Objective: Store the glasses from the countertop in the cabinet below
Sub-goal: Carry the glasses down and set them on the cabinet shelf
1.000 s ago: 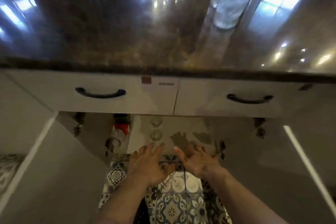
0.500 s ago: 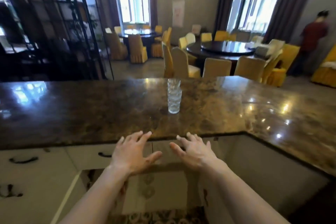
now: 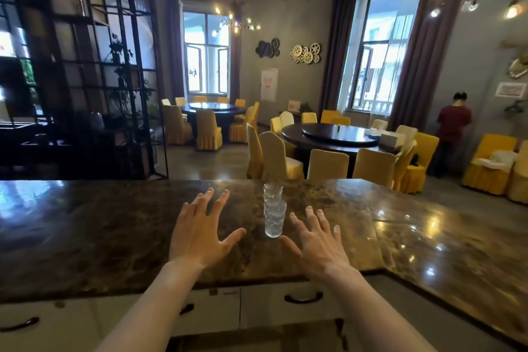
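Observation:
A stack of clear textured glasses (image 3: 274,213) stands upright on the dark marble countertop (image 3: 85,231), near its middle. My left hand (image 3: 201,230) hovers over the counter just left of the stack, fingers spread, holding nothing. My right hand (image 3: 318,240) hovers just right of the stack, also spread and empty. Neither hand touches the glasses. Below the counter edge are white drawer fronts with black handles (image 3: 303,298); the cabinet opening beneath is mostly out of view.
The countertop bends toward me at the right (image 3: 457,280). Beyond it lies a dining room with round dark tables (image 3: 337,134) and yellow-covered chairs. A black metal shelf (image 3: 85,66) stands at left. A person in red (image 3: 453,128) stands far right.
The view has risen from the open cabinet under the counter to the countertop. Both hands have come up from the cabinet and now flank the stack of glasses.

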Action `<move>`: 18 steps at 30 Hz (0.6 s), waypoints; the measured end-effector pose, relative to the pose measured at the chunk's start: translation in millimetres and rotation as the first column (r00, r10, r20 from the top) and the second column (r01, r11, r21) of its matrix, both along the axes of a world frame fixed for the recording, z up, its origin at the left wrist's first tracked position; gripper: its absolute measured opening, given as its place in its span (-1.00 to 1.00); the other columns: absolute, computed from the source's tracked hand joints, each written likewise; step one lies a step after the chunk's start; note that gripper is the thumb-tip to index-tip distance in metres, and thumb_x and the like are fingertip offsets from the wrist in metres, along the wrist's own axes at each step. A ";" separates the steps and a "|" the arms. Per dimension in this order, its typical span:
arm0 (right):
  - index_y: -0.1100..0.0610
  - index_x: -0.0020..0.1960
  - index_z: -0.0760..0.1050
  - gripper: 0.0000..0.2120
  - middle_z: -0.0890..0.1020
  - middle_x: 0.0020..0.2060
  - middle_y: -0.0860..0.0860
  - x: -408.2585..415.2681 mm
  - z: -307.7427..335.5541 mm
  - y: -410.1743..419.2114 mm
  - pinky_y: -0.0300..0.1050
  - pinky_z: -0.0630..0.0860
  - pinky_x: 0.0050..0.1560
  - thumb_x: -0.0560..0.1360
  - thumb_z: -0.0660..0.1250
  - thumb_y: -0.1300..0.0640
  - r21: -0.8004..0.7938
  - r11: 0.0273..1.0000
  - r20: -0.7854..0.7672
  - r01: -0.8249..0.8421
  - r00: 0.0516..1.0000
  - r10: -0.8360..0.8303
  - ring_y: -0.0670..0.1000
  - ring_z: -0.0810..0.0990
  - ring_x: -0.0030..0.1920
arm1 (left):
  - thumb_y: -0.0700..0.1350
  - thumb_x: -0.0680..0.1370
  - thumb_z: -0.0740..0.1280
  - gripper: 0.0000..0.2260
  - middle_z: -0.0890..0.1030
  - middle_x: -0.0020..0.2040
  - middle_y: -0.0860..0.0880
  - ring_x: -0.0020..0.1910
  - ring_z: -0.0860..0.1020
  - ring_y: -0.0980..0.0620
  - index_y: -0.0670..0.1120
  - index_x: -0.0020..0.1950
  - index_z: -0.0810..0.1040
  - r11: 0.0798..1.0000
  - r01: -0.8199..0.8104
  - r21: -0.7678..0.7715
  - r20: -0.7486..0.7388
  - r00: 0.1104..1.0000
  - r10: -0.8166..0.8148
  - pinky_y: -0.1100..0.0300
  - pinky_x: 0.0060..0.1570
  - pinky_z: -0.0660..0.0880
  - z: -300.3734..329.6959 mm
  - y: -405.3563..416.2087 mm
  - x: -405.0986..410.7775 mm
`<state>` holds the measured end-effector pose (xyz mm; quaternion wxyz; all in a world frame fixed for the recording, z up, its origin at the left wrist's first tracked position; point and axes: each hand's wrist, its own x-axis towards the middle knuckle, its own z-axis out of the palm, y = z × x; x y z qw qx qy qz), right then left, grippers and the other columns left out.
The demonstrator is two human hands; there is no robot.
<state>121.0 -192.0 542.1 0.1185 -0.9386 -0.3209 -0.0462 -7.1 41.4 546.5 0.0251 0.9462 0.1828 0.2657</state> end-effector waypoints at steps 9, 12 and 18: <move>-0.15 0.62 -0.01 -0.28 -0.03 0.65 0.08 44.1 -31.7 25.6 0.29 0.02 0.56 0.57 0.14 -0.35 -0.029 0.998 -0.047 0.060 0.997 -0.062 0.15 -0.11 0.63 | 0.40 0.49 0.26 -0.18 0.08 0.62 -0.03 0.57 0.12 -0.10 0.20 0.61 -0.07 0.989 0.062 -0.137 -0.158 0.984 -0.083 -0.07 0.50 0.16 -29.8 53.8 51.0; -0.14 0.63 -0.03 -0.22 -0.03 0.65 0.09 72.7 -43.7 41.6 0.25 0.10 0.56 0.55 0.23 -0.32 -0.026 0.998 -0.079 0.048 0.996 -0.050 0.15 -0.09 0.63 | 0.35 0.50 0.30 -0.18 0.07 0.62 -0.02 0.57 0.11 -0.09 0.22 0.61 -0.09 0.982 0.084 -0.172 -0.197 0.973 -0.118 -0.07 0.50 0.15 -43.2 68.5 85.3; -0.15 0.63 -0.04 -0.15 -0.05 0.65 0.06 163.2 -66.3 88.7 0.18 0.10 0.57 0.51 0.32 -0.31 0.005 0.998 -0.112 -0.055 0.992 0.056 0.12 -0.12 0.63 | 0.30 0.54 0.29 -0.22 0.04 0.63 -0.01 0.58 0.07 -0.08 0.22 0.61 -0.11 0.976 0.075 -0.203 -0.229 0.966 -0.121 -0.05 0.52 0.13 -64.2 94.9 193.1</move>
